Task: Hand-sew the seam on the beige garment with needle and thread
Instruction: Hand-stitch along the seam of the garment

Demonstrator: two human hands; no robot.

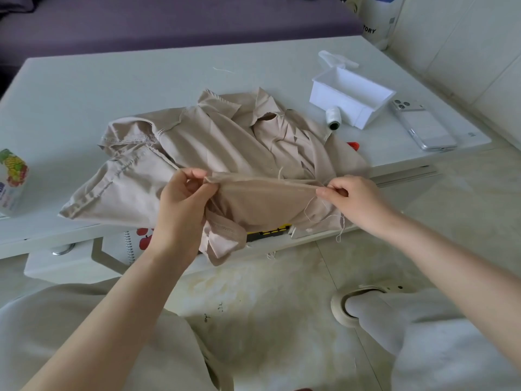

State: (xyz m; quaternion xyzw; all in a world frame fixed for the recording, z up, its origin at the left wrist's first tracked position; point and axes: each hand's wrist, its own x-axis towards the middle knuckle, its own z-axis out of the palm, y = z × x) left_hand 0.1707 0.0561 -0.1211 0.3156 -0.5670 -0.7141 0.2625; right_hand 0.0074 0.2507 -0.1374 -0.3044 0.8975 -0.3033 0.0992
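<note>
While the beige garment (214, 142) lies heaped on the table (84, 88), left hand (180, 204) and right hand (352, 198) each pinch its raised seam edge (262, 183) taut; a white bag (377, 18) behind reads "TORY".

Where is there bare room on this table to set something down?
Widest bare patch: far left of the table, between the beige garment and the far edge. A narrower strip lies between the carton and the garment. The right end is crowded: white box, thread spool, phone.
</note>
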